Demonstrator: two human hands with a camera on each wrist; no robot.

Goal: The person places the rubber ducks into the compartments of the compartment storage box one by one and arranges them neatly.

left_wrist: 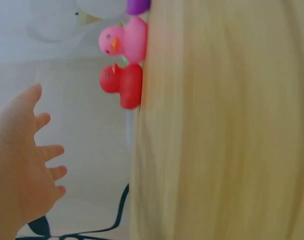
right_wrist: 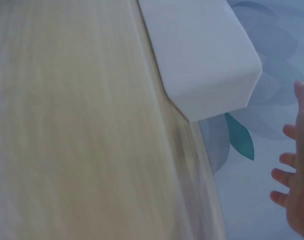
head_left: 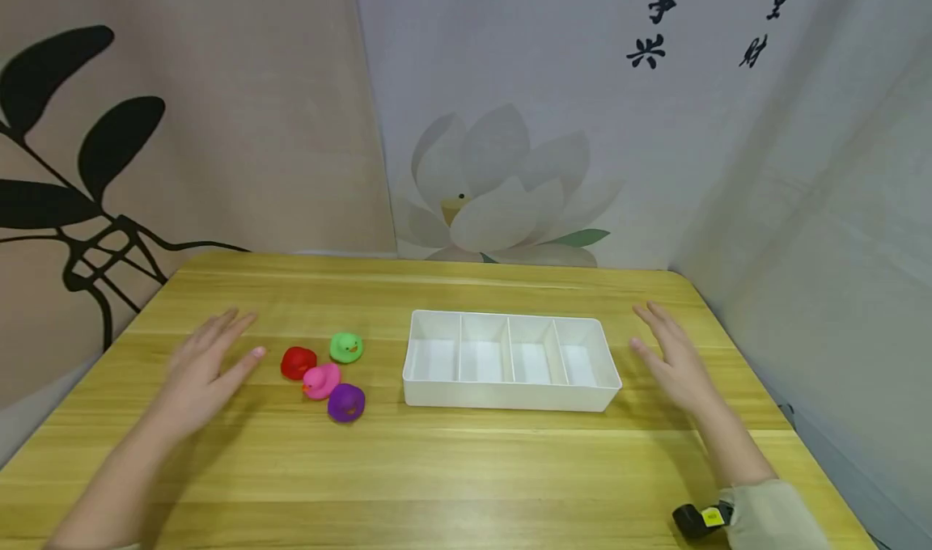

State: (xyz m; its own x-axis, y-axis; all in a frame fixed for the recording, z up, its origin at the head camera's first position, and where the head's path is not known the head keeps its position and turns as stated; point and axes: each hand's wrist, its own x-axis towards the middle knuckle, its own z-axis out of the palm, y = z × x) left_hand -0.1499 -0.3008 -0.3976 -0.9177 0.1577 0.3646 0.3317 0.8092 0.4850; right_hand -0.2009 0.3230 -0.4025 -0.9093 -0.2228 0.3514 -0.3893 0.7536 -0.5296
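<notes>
A yellow wood-grain bench (head_left: 473, 477) stands before pale lotus-printed cloth (head_left: 502, 57). Four smooth toy ducks (head_left: 322, 381) (red, green, pink, purple) sit left of a white four-compartment plastic tray (head_left: 502, 395). Left hand (head_left: 204, 378) and right hand (head_left: 675, 364): spread.

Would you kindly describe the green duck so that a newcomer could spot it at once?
On the wooden table, find the white four-compartment tray. Left of it sits the green duck, farther back than the red duck, pink duck and purple toy, and the only green one among them.
</notes>
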